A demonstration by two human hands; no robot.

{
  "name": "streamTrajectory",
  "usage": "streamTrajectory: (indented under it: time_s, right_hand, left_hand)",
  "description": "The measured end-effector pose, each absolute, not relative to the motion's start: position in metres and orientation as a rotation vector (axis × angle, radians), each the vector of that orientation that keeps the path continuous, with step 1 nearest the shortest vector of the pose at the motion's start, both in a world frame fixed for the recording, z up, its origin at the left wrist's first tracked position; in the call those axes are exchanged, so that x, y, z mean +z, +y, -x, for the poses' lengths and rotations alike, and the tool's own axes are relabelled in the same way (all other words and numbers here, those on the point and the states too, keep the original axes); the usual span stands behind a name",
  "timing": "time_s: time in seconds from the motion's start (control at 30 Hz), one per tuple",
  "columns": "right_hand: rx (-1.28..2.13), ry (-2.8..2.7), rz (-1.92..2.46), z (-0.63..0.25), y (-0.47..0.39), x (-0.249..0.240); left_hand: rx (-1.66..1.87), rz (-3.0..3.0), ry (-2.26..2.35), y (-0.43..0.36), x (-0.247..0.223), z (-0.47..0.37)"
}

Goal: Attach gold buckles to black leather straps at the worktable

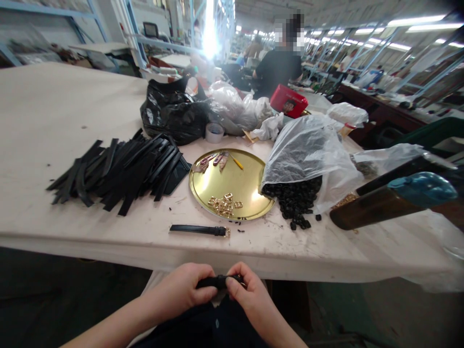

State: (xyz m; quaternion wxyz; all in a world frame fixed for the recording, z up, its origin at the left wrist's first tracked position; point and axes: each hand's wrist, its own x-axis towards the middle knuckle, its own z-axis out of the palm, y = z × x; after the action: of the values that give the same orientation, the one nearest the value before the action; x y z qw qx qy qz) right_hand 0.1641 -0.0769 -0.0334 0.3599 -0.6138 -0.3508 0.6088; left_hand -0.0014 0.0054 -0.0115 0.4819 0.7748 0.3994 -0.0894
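My left hand [181,289] and my right hand [250,290] both grip a short black strap [216,281] below the table's front edge, over my lap. One finished black strap with a gold buckle [201,230] lies on the table just ahead. Behind it sits a round gold tray [250,191] holding several small gold buckles [224,204] and a few tools at its far rim. A pile of black straps [119,169] lies to the left.
A clear plastic bag [308,150] spills small black loops [295,200] to the tray's right. A black bag [170,111], tape roll [214,132] and red box [289,100] stand behind. A dark wooden handle [377,205] lies at right. A person in black stands beyond the table.
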Motion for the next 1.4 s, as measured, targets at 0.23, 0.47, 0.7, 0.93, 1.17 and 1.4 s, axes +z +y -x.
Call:
streamTrajectory:
  time_s: [0.23,0.47,0.7,0.93,1.17,1.4]
  right_hand:
    - [1.634,-0.831,1.522,-0.164,-0.075,-0.029]
    - [1.587,-0.877,1.515,-0.167,-0.076,-0.032]
    - [1.621,-0.848,1.52,-0.165,-0.075,-0.029]
    - [1.719,-0.788,1.442,-0.168,-0.075,-0.026]
    - [1.752,-0.788,1.422,-0.171,-0.076,-0.03]
    - [1.746,-0.648,1.405,-0.162,-0.08,-0.039]
  left_hand:
    - [-0.24,-1.906,0.984,0.011,0.005,-0.001]
    - [-0.233,-1.933,0.961,0.012,0.013,-0.002]
    - [-0.248,-1.957,0.966,0.01,0.005,-0.002]
    - [-0.246,-1.916,0.934,0.01,0.014,-0.002]
    - [-0.269,-2.063,0.91,0.005,-0.004,0.001]
    - [-0.294,-2.112,0.899,0.005,-0.011,0.002]
